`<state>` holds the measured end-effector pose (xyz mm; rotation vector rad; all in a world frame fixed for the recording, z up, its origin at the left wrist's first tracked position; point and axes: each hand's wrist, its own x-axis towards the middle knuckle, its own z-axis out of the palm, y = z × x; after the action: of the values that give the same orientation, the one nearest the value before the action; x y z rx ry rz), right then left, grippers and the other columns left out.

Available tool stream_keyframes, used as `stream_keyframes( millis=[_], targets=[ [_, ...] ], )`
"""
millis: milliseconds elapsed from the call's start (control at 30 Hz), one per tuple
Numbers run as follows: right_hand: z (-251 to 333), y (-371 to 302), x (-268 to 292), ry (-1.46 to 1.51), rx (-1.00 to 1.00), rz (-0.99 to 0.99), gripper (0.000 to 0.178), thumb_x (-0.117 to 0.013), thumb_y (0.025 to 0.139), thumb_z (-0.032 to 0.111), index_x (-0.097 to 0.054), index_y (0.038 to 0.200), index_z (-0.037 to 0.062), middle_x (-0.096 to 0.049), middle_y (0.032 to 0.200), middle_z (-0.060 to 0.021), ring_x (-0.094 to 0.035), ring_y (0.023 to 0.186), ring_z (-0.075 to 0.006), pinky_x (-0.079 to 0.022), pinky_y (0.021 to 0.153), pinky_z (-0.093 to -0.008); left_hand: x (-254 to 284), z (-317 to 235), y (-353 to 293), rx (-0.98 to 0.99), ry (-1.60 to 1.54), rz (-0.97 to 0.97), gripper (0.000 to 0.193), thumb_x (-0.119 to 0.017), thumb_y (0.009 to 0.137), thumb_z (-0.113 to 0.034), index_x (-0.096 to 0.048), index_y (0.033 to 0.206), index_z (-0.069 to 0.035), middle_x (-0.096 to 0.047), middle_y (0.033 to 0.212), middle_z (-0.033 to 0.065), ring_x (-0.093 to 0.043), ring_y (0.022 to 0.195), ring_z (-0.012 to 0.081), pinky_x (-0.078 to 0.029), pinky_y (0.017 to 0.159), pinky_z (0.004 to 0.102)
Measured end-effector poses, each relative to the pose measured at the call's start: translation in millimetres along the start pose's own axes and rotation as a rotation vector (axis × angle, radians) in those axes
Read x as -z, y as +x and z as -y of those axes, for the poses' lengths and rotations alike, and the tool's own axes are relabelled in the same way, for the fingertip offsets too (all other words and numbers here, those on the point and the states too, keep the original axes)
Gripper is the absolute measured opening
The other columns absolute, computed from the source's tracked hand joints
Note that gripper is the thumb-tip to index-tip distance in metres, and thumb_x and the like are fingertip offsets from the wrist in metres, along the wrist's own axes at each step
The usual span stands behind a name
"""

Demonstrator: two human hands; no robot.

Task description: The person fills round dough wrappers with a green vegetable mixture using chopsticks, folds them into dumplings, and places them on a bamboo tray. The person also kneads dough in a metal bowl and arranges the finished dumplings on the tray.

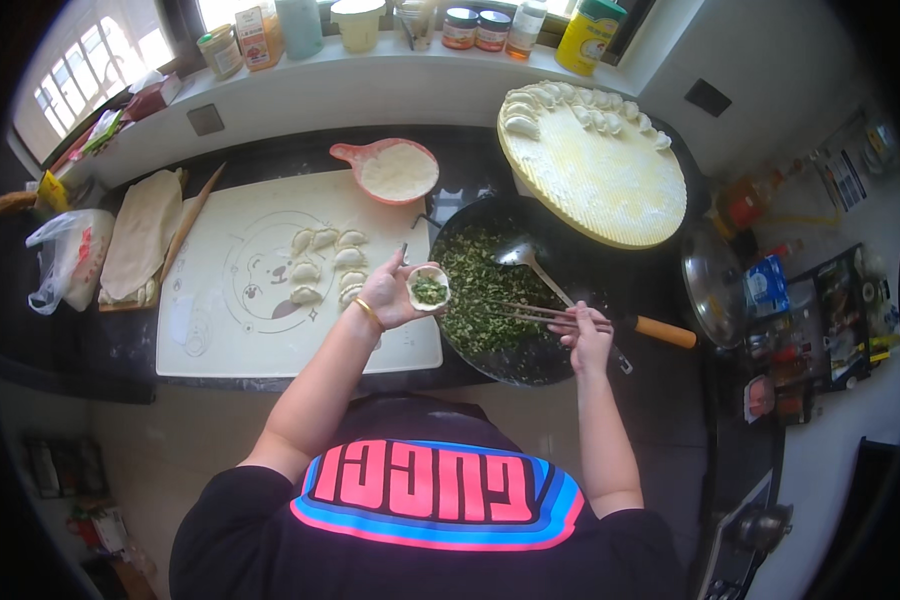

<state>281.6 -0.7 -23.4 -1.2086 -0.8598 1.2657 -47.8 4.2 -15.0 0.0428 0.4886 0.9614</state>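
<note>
Your left hand cups a round dumpling wrapper open on its fingers, a dab of green filling at its centre, held just above the table's edge between the white pastry mat and the black wok. Your right hand, at 3 o'clock from the wrapper, is closed on a pair of chopsticks whose tips lie over the chopped greens in the wok. Judge the wrapper as light, limp and easily torn: thin dough that will sag wherever it is unsupported and stick where it is damp, so carry it on a broad cradle of fingers under the middle and pinch only at the bare rim, clear of the filling. The chopsticks are stiff and slim, best held toward their upper ends. A metal ladle rests in the wok at 1 o'clock from the wrapper. Folded dumplings sit in a cluster on the mat at 9 o'clock; more line the far rim of a round yellow tray at 1 o'clock. A pink scoop of flour lies at 12 o'clock.
</note>
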Motion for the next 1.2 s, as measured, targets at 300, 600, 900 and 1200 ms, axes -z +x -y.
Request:
stream_keyframes(
  millis=[300, 600, 900, 1200],
  targets=[
    [-27, -4, -21, 0.167, -0.193, -0.148, 0.026, -0.059, 0.085, 0.025, -0.058, 0.081, -0.0002, -0.063, 0.074, -0.0128, -0.065, 0.058, -0.0238, -0.045, 0.039, -0.0200, 10, 6, -4, 0.002, -0.060, 0.020, 0.065, -0.021, 0.091, -0.052, -0.043, 0.118, 0.002, -0.047, 0.120, 0.0188, -0.043, 0.114, 0.0356, -0.032, 0.097, 0.0549],
    [7, -16, -4, 0.255, -0.153, -0.111, 0.026, -0.056, 0.087, 0.026, -0.058, 0.082, 0.0006, -0.064, 0.075, -0.0126, -0.065, 0.062, -0.0232, -0.046, 0.040, -0.0179, 10, 17, 1, 0.025, -0.010, -0.018, 0.064, -0.022, 0.091, -0.053, -0.043, 0.118, 0.002, -0.047, 0.119, 0.0178, -0.043, 0.114, 0.0351, -0.033, 0.096, 0.0545],
    [49, -73, -33, -0.098, 0.479, 0.217, 0.019, -0.054, 0.088, 0.017, -0.058, 0.088, -0.0024, -0.062, 0.084, -0.0149, -0.062, 0.064, -0.0182, -0.049, 0.047, -0.0209, -17, 27, 15, 0.064, 0.020, 0.021, 0.066, -0.022, 0.090, -0.053, -0.039, 0.122, 0.002, -0.046, 0.120, 0.0173, -0.044, 0.113, 0.0327, -0.034, 0.096, 0.0527],
    [63, -76, -25, -0.049, 0.534, 0.256, 0.016, -0.054, 0.088, 0.012, -0.059, 0.088, -0.0035, -0.062, 0.085, -0.0162, -0.063, 0.067, -0.0177, -0.050, 0.049, -0.0203, -19, 30, 14, 0.084, 0.044, 0.049, 0.067, -0.021, 0.090, -0.055, -0.042, 0.120, 0.001, -0.047, 0.118, 0.0172, -0.045, 0.112, 0.0322, -0.035, 0.094, 0.0539]
  ],
)
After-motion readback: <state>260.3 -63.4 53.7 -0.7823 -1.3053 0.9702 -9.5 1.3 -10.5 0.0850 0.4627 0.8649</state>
